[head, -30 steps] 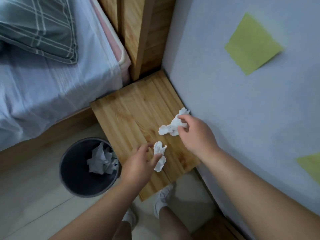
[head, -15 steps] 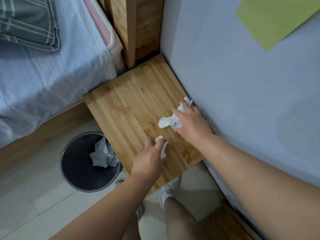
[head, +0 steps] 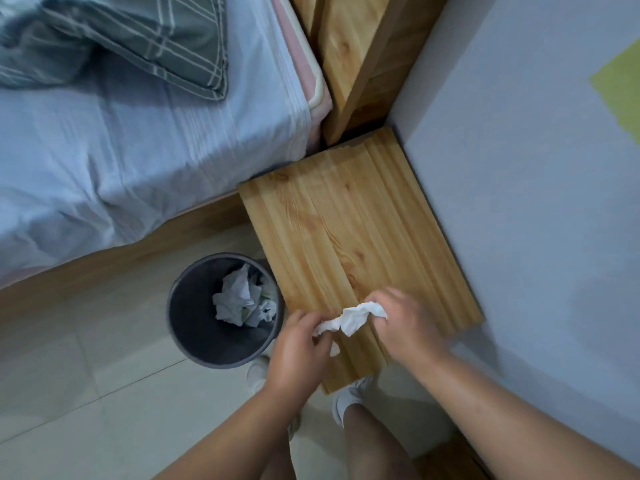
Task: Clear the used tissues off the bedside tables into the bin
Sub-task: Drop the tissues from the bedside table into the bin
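Left hand (head: 298, 344), right hand (head: 405, 327) pinch tissues (head: 356, 318); long axis left-right between them.

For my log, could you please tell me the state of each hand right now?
Left hand: closed, gripping the tissues.
Right hand: closed, gripping the tissues too.

You are holding both hands close together, backs up, with bare forearms reaching forward from your body. Your left hand (head: 298, 344) is curling its fingers inward and pinching one end of a crumpled tissue (head: 356, 318); a scrap of white is peeking out beneath its palm. Your right hand (head: 405, 327), just to the right of it, is gripping the other end with curled fingers and thumb. Your wrists are angling toward each other.
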Demonstrator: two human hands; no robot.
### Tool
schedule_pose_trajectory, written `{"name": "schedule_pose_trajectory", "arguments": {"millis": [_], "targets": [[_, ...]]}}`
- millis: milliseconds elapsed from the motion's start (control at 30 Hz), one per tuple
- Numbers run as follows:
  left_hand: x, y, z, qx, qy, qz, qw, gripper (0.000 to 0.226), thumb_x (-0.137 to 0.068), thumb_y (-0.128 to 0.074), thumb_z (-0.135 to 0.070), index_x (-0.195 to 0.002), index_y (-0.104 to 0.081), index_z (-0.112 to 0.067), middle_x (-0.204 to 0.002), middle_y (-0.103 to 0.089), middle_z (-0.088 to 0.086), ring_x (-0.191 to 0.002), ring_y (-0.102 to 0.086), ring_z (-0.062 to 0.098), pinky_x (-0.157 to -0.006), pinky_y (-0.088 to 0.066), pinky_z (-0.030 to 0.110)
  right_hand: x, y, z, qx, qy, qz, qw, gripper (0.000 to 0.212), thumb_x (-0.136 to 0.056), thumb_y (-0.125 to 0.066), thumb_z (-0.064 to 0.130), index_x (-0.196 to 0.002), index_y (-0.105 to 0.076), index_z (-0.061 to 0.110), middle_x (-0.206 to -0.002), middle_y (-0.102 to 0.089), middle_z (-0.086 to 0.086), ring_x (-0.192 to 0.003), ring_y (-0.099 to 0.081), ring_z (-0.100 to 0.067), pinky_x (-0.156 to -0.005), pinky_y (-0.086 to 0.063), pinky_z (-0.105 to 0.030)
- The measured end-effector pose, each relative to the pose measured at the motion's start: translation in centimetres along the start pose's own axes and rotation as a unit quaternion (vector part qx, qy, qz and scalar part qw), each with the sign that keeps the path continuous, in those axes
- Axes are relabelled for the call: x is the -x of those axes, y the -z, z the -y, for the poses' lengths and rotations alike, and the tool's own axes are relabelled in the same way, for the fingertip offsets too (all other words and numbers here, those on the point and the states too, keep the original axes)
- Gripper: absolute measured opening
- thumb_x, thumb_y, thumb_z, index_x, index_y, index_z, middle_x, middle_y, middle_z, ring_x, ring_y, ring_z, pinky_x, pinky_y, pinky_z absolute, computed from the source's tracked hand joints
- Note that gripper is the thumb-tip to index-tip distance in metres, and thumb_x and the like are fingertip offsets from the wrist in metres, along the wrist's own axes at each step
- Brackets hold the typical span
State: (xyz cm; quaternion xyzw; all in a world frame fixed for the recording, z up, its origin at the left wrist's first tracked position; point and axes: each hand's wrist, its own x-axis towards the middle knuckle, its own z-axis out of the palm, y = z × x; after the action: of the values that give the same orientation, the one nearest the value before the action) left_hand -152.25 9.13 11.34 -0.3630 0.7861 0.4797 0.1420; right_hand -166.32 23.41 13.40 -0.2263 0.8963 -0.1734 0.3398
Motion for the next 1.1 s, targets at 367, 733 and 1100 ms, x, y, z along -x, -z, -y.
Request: {"name": "schedule_pose_trajectory", "arguments": {"millis": [367, 733, 1100], "targets": [[4.0, 10.6, 11.3, 0.197, 0.145, -0.194, 0.950, 0.023, -0.098, -0.071, -0.018, -0.106, -0.076, -0.039, -0.103, -0.073, -0.014, -0.095, -0.067, -0.004, -0.089, -0.059, 0.033, -0.1, -7.0, 14.2, -0.132, 0.001, 0.002, 0.991, 0.016, -0.088, -0.064, 0.012, -0.093, -0.071, 0.026, -0.077, -0.067, 0.012, -0.073, -0.060, -0.003, -0.059, -0.042, -0.013], [-0.6, 15.1, 18.4, 0.343, 0.194, -0.219, 0.893, 0.015, -0.097, -0.071, -0.026, -0.108, -0.078, -0.033, -0.087, -0.081, -0.007, -0.080, -0.076, 0.020, -0.067, -0.065, 0.035, -4.7, -15.8, 22.2, -0.213, -0.051, 0.015, 0.976, 0.010, -0.094, -0.064, 0.036, -0.091, -0.066, 0.027, -0.084, -0.071, 0.011, -0.078, -0.065, -0.004, -0.068, -0.053, -0.032], [-2.8, 12.5, 24.4, 0.213, 0.234, -0.034, 0.948, 0.051, -0.100, -0.062, -0.028, -0.150, -0.054, -0.021, -0.117, -0.072, 0.001, -0.105, -0.072, 0.035, -0.094, -0.059, 0.057, -7.6, -22.6, 16.3, -0.118, -0.173, 0.151, 0.966, 0.050, -0.093, -0.076, 0.028, -0.138, -0.059, 0.012, -0.127, -0.066, -0.006, -0.121, -0.063, -0.028, -0.091, -0.049, -0.033]]}}
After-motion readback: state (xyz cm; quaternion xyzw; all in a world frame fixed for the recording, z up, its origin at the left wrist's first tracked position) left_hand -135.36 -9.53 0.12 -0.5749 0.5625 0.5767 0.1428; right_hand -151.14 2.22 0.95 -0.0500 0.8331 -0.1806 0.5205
